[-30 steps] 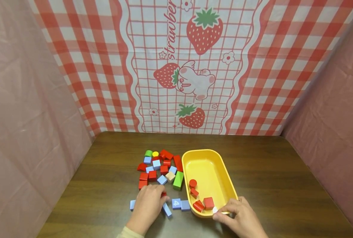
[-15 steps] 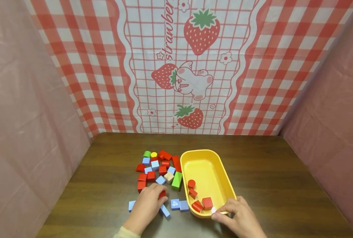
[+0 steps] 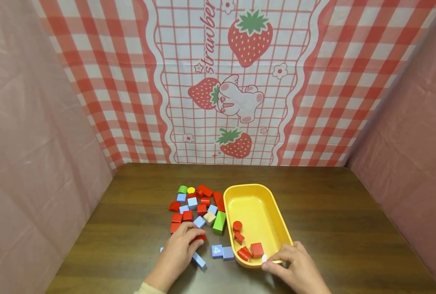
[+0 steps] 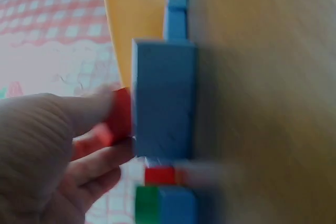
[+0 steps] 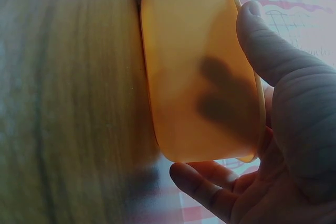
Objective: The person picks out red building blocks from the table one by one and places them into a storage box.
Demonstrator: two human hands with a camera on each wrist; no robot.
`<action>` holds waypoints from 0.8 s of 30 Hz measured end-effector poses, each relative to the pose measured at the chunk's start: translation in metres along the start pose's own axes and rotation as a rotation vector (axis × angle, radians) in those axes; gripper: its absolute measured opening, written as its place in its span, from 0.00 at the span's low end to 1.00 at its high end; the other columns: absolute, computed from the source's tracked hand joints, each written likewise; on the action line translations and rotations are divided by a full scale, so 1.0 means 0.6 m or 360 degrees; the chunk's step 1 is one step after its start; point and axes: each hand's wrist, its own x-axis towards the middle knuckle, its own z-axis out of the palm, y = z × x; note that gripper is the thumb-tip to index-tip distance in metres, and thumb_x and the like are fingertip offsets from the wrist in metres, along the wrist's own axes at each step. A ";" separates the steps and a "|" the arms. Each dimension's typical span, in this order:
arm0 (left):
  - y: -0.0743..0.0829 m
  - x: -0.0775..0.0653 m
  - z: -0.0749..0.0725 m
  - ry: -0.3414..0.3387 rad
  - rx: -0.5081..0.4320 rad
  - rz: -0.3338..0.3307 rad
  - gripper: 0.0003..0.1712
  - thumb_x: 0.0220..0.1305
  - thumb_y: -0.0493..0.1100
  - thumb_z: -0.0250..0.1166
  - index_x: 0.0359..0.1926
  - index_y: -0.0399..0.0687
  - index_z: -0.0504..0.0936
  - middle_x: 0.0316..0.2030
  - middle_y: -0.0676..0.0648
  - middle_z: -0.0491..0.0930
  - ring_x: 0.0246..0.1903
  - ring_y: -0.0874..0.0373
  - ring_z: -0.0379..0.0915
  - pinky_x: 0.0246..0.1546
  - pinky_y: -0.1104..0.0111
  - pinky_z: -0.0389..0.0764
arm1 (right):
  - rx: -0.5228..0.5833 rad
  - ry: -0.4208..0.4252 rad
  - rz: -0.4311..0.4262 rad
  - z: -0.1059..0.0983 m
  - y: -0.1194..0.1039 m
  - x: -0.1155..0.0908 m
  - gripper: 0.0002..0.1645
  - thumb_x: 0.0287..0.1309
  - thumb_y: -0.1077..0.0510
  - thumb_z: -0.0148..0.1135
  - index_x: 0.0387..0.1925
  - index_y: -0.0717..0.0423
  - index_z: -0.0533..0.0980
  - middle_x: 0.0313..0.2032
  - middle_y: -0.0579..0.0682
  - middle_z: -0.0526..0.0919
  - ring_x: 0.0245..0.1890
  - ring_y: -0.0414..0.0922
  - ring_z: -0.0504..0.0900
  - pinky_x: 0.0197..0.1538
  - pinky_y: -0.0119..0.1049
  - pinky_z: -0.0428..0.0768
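My left hand pinches a small red block between thumb and fingers, low over the table at the near side of the block pile. Beside that hand lies a long blue block, partly covered by it in the head view and large in the left wrist view. My right hand grips the near right corner of a yellow plastic bin, thumb over the rim and fingers below outside, as the right wrist view shows. In the bin are several red blocks, among them a red cube and a red cylinder.
Left of the bin lies a loose cluster of red, blue, green and yellow blocks, with a green block against the bin wall. A blue block marked 4 and a plain blue block lie near the bin's front left.
My left hand has shifted slightly left and away from me with the red block, and the long blue block has slid a little left. My right hand has stayed on the bin.
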 end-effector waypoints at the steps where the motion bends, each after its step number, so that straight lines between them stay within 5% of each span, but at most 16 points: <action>1: 0.007 0.004 0.000 0.0051 -0.0034 0.0032 0.15 0.55 0.39 0.75 0.45 0.51 0.87 0.44 0.52 0.75 0.42 0.62 0.72 0.40 0.61 0.83 | 0.0001 0.0003 -0.0002 0.000 0.000 0.000 0.08 0.41 0.36 0.77 0.23 0.21 0.81 0.23 0.21 0.74 0.30 0.35 0.65 0.31 0.28 0.64; 5: 0.046 0.023 0.004 0.0122 -0.0167 0.0143 0.20 0.57 0.42 0.75 0.51 0.51 0.84 0.50 0.50 0.74 0.46 0.63 0.70 0.40 0.64 0.84 | 0.0003 0.0015 -0.0017 0.000 0.002 0.000 0.09 0.40 0.37 0.77 0.22 0.21 0.81 0.24 0.21 0.74 0.30 0.35 0.65 0.31 0.28 0.64; 12: 0.100 0.057 0.042 -0.0131 -0.0041 0.0403 0.28 0.61 0.59 0.68 0.58 0.51 0.80 0.58 0.48 0.71 0.56 0.59 0.64 0.54 0.56 0.76 | 0.0023 0.0008 -0.0014 0.004 0.003 -0.003 0.08 0.41 0.38 0.77 0.23 0.22 0.82 0.25 0.22 0.75 0.30 0.35 0.65 0.29 0.28 0.66; 17: 0.103 0.070 0.072 -0.0280 0.0119 0.0562 0.31 0.64 0.65 0.62 0.58 0.50 0.80 0.61 0.48 0.69 0.61 0.57 0.60 0.62 0.56 0.69 | 0.0050 0.0013 -0.0022 0.005 0.001 -0.004 0.08 0.41 0.39 0.77 0.24 0.23 0.82 0.26 0.22 0.76 0.30 0.35 0.65 0.28 0.28 0.67; 24: 0.089 0.075 0.096 -0.0401 0.0210 0.0648 0.31 0.69 0.66 0.54 0.58 0.50 0.79 0.62 0.48 0.69 0.63 0.57 0.57 0.68 0.55 0.58 | 0.0051 0.0050 -0.0076 0.003 0.002 -0.003 0.09 0.41 0.40 0.78 0.23 0.24 0.82 0.25 0.22 0.75 0.30 0.36 0.65 0.28 0.28 0.65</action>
